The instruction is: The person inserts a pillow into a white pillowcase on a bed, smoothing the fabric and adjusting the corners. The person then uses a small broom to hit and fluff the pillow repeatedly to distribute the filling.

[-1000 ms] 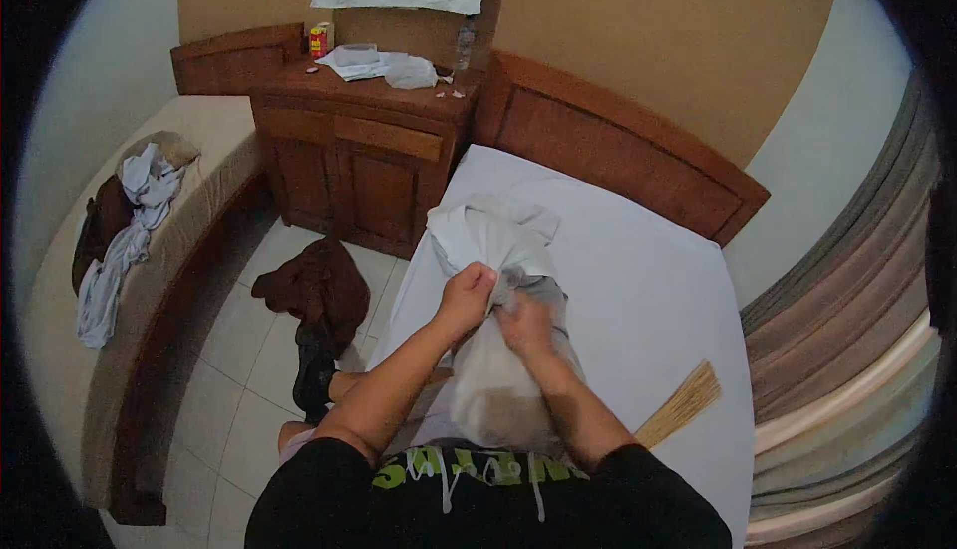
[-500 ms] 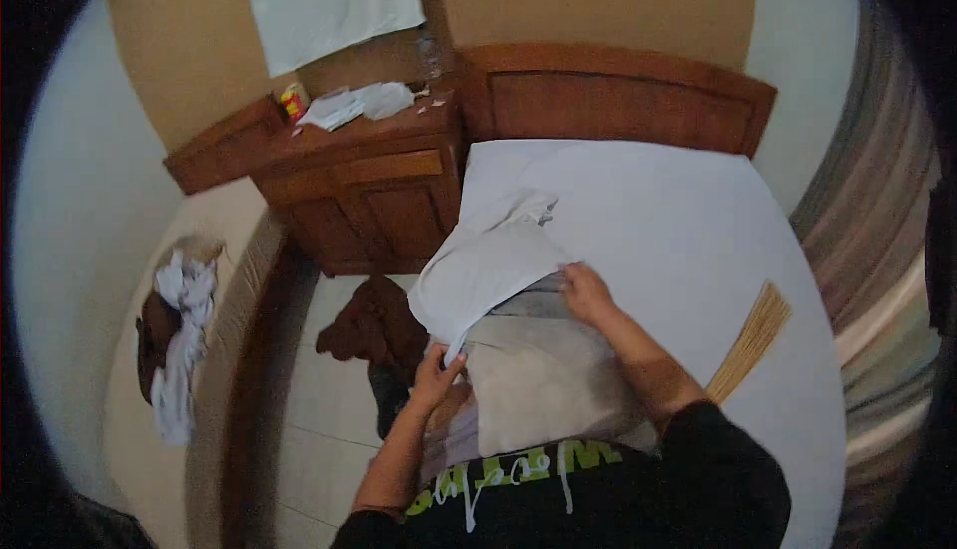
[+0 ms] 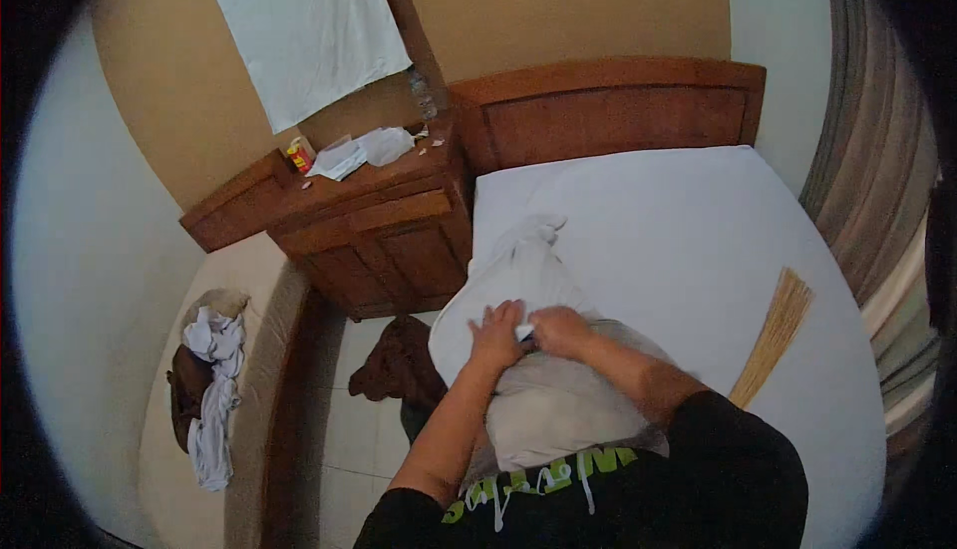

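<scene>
A white pillowcase (image 3: 523,265) lies across the near left part of the bed, its far end bunched up. Against my body rests a beige-grey pillow (image 3: 558,399), its far end next to the pillowcase edge. My left hand (image 3: 495,333) lies on the white cloth with its fingers spread apart. Right beside it, my right hand (image 3: 561,333) is closed on the pillowcase's near edge. A small fold of white cloth shows between the two hands. How far the pillow reaches under the cloth is hidden.
On the white-sheeted bed (image 3: 678,220), a stick broom (image 3: 773,335) lies to the right. Brown cloth (image 3: 399,365) is on the floor at left. A wooden cabinet (image 3: 384,250) holds papers and plastic (image 3: 364,150). Crumpled clothes (image 3: 211,379) lie on a second bed (image 3: 264,275).
My hands have come together at the pillowcase edge; before, they held it stretched apart. My left hand has moved right and spread its fingers. The view has shifted slightly.
</scene>
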A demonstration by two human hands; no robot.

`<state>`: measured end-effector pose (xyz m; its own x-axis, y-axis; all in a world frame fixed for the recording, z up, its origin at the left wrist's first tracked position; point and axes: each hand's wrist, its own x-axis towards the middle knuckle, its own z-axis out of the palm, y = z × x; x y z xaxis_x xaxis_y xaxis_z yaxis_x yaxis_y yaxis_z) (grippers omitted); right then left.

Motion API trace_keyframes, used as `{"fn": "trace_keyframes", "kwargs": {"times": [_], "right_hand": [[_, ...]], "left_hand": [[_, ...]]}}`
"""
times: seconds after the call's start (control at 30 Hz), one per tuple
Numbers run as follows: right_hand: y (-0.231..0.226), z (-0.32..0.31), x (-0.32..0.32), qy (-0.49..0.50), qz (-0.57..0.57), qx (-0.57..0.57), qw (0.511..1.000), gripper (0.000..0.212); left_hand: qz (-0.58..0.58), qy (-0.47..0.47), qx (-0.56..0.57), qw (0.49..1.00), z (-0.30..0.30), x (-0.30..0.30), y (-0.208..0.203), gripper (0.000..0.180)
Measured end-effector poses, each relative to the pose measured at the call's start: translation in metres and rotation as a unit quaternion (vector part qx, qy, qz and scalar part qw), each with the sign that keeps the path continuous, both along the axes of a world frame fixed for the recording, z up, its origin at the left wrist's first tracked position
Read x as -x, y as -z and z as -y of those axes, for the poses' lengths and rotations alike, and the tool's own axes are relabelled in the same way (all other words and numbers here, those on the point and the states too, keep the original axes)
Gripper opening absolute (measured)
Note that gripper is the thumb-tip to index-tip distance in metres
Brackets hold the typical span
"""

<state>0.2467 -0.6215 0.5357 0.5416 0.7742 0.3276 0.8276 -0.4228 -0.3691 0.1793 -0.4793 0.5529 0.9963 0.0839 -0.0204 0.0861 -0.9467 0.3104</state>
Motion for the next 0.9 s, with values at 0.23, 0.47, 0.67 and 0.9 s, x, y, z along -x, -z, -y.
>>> {"fn": "trace_keyframes", "kwargs": {"times": [0.23,0.47,0.67,0.9], "right_hand": [[-0.007,0.070,0.022,0.031,-0.134,-0.022,0.990,0.036],[0.041,0.111,-0.033,0.265,-0.437,0.038,0.859,0.067],[0.012,0.113,-0.014,0.209,-0.562,-0.060,0.798,0.057],[-0.093,0.103,-0.035,0.197,-0.284,-0.290,0.892,0.039]], "left_hand": [[-0.052,0.014,-0.012,0.998,-0.010,0.011,0.018,0.069],[-0.072,0.121,0.102,0.985,0.017,0.057,-0.007,0.071],[-0.005,0.095,0.121,0.988,0.013,0.083,0.001,0.065],[0.183,0.105,0.248,0.945,0.004,0.052,0.009,0.051]]}}
